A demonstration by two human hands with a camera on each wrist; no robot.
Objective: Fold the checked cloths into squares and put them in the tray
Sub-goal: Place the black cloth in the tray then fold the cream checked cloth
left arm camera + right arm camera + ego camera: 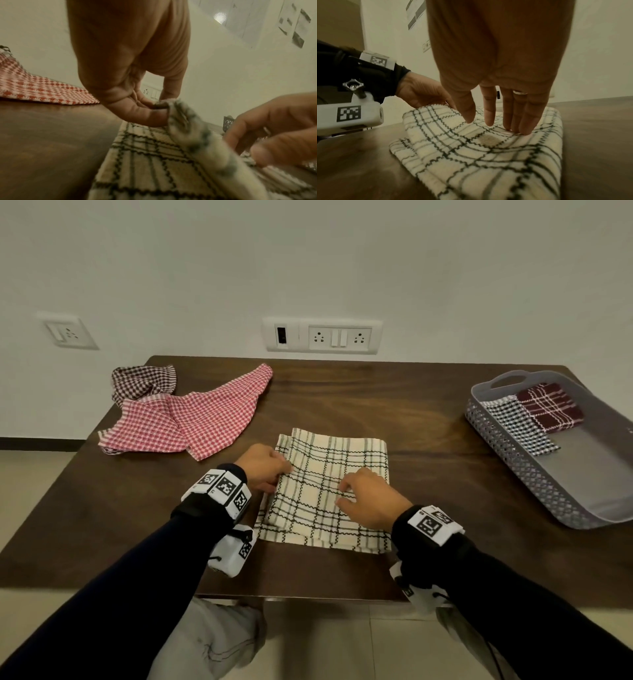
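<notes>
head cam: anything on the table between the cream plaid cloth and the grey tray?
Nothing: in the head view only bare brown table separates the cream plaid cloth from the grey tray.

The table (376, 392) is showing a dark wood-grain top with a low sheen. On its near middle, the cream cloth (342, 453) is appearing as soft, nubby woven fabric with zigzag dark lines, matt. Toward the table's far left corner, the red cloth (205, 419) and the brown cloth (144, 380) are presenting a textured checked weave. At the table's right edge, the tray (507, 453) is looking like smooth grey plastic with perforated lattice walls.
</notes>
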